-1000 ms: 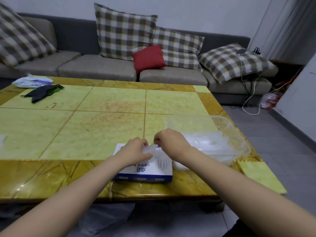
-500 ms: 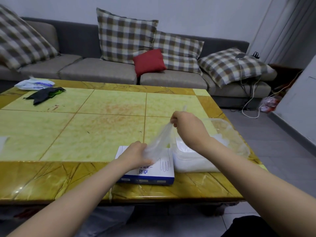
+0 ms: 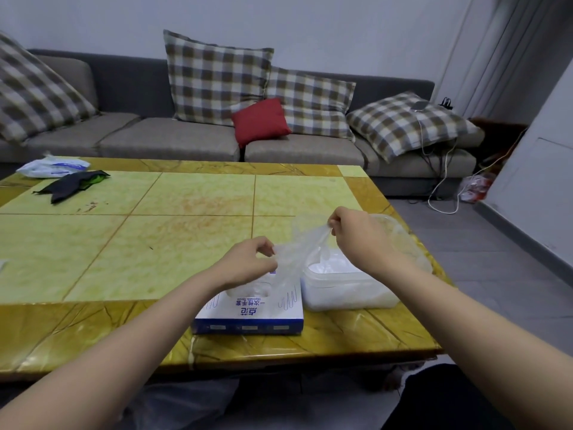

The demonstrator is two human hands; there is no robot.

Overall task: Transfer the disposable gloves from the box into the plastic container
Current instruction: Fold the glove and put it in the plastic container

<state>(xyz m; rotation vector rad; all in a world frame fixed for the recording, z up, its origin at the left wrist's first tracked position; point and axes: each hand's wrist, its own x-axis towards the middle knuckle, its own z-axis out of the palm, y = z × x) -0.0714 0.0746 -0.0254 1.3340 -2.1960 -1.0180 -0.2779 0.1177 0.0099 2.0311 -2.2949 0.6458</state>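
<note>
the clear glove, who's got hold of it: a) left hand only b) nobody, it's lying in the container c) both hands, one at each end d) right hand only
C: the left hand pinches one end of the clear glove above the box, and the right hand pinches the other end over the plastic container.

- The surface [image 3: 186, 243] is a low table topped with pale green tiles, with a border of glossy amber, veined tiles.
- A blue-and-white glove box [image 3: 251, 315] lies flat near the front edge, right of the middle.
- A clear plastic container [image 3: 350, 290] sits just beside the box on its right, close to the right edge.
- A dark cloth [image 3: 71, 186] with a green patch lies at the far left.
- A white plastic packet [image 3: 52, 166] lies just behind it, at the far left corner.
</note>
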